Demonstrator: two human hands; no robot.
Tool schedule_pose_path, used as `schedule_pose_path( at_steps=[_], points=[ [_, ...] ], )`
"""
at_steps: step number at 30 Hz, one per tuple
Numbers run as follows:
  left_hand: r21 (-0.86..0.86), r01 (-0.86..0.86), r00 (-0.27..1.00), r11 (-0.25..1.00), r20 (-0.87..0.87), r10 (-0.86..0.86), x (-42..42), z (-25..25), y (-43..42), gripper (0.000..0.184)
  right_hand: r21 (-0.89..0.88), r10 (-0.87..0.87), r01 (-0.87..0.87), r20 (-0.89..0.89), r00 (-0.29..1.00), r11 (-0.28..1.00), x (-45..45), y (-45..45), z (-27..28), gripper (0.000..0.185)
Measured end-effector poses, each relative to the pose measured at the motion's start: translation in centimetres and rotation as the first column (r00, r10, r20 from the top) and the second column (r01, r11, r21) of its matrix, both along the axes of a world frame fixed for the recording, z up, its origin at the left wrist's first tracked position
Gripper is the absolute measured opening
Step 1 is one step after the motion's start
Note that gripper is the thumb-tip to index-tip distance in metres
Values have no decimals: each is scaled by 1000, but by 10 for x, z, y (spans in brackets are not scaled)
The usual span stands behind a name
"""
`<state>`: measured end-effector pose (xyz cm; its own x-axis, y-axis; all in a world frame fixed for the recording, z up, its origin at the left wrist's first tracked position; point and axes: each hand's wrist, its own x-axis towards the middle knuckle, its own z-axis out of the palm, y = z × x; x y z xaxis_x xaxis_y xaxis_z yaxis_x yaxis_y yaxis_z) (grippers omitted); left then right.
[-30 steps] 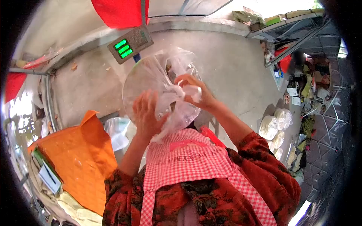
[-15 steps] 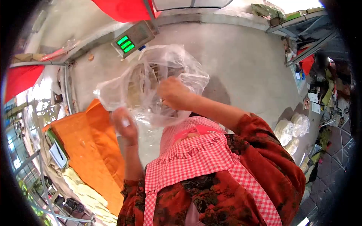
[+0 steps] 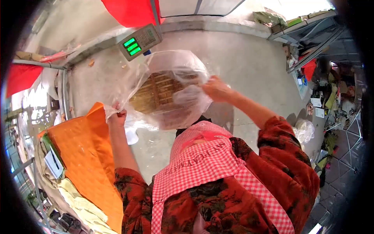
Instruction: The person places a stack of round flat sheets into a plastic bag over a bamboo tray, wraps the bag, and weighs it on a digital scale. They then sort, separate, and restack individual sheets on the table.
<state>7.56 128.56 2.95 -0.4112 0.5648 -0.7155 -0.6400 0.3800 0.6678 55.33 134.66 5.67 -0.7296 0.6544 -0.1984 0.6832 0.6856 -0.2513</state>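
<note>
My left hand (image 3: 120, 112) pinches a gathered edge of a clear plastic bag (image 3: 175, 60); my right hand (image 3: 216, 89) is closed on its opposite side. The bag spreads between them, in front of my checked apron (image 3: 196, 163) and near the lit display (image 3: 134, 46). Brown slatted material (image 3: 156, 91) shows within its outline; whether inside or beneath, I cannot tell. The film looks light, limp, slippery and easily torn; bunched edges should grip best.
</note>
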Motion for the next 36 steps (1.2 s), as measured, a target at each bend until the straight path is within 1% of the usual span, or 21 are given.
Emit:
schedule_pose_path(
  at_steps=[1, 2, 4, 6, 7, 8, 9, 11, 12, 14, 17, 18, 19, 20, 21, 23, 25, 27, 30, 33, 36],
  points=[
    [28, -130, 973, 991, 195, 122, -4, 14, 1, 14, 33, -3, 3, 2, 1000, 999, 33, -2, -7, 9],
    [29, -29, 988, 999, 154, 25, -10, 8, 0, 14, 68, -9, 9, 2, 1000, 998, 64, -5, -22, 16],
    [27, 174, 983, 984, 63, -175, -20, -21, 2, 15, 36, 24, -39, 351, 936, 999, 116, -10, -46, 36],
    [-114, 384, 911, 916, -113, -396, -23, -46, 11, 19, -363, -381, 362, 20, 924, 859, 102, -3, -24, 46],
    [-157, 522, 803, 839, -243, -545, -22, -61, 4, 20, -589, -591, 444, -73, 803, 676, 96, 0, -17, 51],
    [-222, 624, 657, 749, -370, -657, -21, -76, -2, 22, -668, -616, 503, 83, 783, 549, 109, 14, -31, 50],
    [-278, 749, 404, 601, -527, -748, -17, -96, -26, 21, -799, -755, 452, -4, 656, 397, 112, 17, -14, 48],
    [-444, 742, -70, 502, -797, -600, 61, -1, -58, 27, -972, -955, 203, -53, 292, 116, 113, 19, 34, 43],
    [-454, 740, -189, 496, -848, -494, 98, 50, -76, 31, -926, -968, 315, -148, 205, 208, 136, 20, 18, 38],
    [-375, 829, -229, 415, -905, -359, 135, 97, -100, 36, -767, -928, 542, -364, 72, 343, 188, 31, -23, 28],
    [-215, 961, -142, 171, -921, -364, 164, 98, -86, 39, -491, -715, 552, -622, 319, 674, 65, 34, 39, 20],
    [-149, 986, -108, 77, -914, -390, 169, 93, -78, 40, -396, -555, 398, -687, 469, 827, 12, 23, 54, 16],
    [-322, 941, -267, 101, -895, -358, 169, 81, -71, 40, -414, -400, 84, -777, 486, 906, -20, 14, 33, 19],
    [-480, 866, -418, 138, -848, -325, 166, 64, -53, 40, -214, -27, -83, -465, 885, 973, -54, 18, 32, 31],
    [-619, 762, -559, 190, -777, -290, 158, 52, -35, 39, 35, 235, -240, -370, 899, 970, -70, 20, 29, 38],
    [-808, 508, -726, 299, -588, -357, 127, 43, -12, 39, 142, 168, -143, -185, 968, 980, -72, 45, 5, 38],
    [-809, 371, -833, 456, -507, -221, 83, 25, 5, 40, 300, -20, 26, -22, 1000, 954, -60, 89, -35, 37],
    [-858, 292, -784, 422, -468, -408, 62, 42, 6, 45, 165, -81, 62, 114, 990, 984, -56, 109, -8, 42],
    [-825, 357, -628, 438, -559, -541, 39, 25, 38, 47, 195, 43, -43, 3, 999, 980, -63, 157, -26, 40],
    [-488, 578, -190, 654, -860, -474, 9, -31, 65, 48, -64, -108, 97, -204, 973, 993, -95, 200, -61, 34],
    [-447, 586, -180, 676, -885, -429, -6, -83, 97, 47, -230, -213, 171, -172, 962, 958, -114, 238, -107, 34]
  ],
)
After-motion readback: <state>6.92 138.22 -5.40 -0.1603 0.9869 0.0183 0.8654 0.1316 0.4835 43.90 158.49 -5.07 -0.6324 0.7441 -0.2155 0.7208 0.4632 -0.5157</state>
